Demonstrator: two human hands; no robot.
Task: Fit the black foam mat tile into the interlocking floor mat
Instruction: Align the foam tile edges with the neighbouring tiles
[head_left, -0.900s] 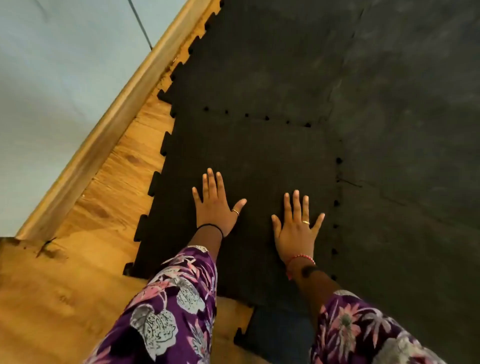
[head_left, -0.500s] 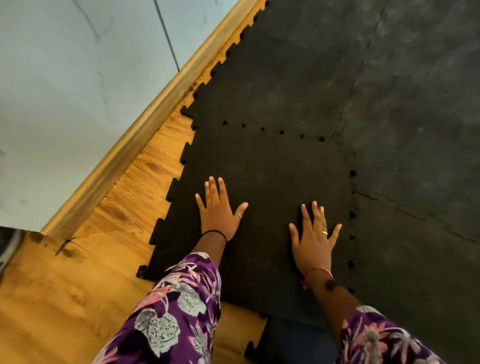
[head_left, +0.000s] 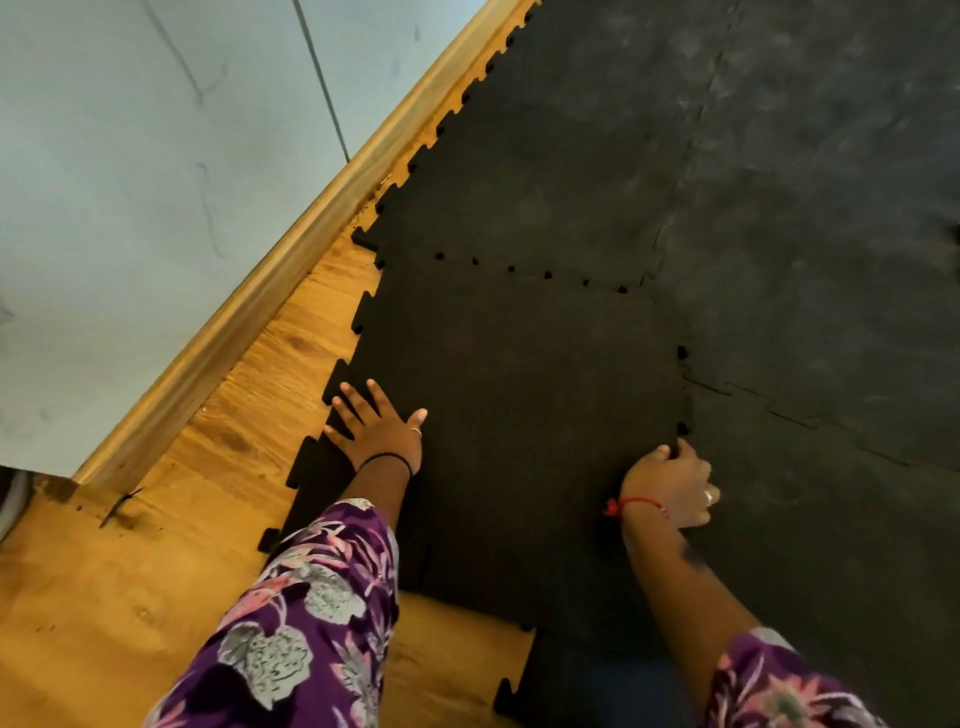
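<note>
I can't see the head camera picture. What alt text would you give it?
Seen from above, a person's left hand lies flat near the toothed left edge of a black foam tile, while the right hand curls at its right seam with the floor mat. Wood floor and a pale wall lie to the left.
</note>
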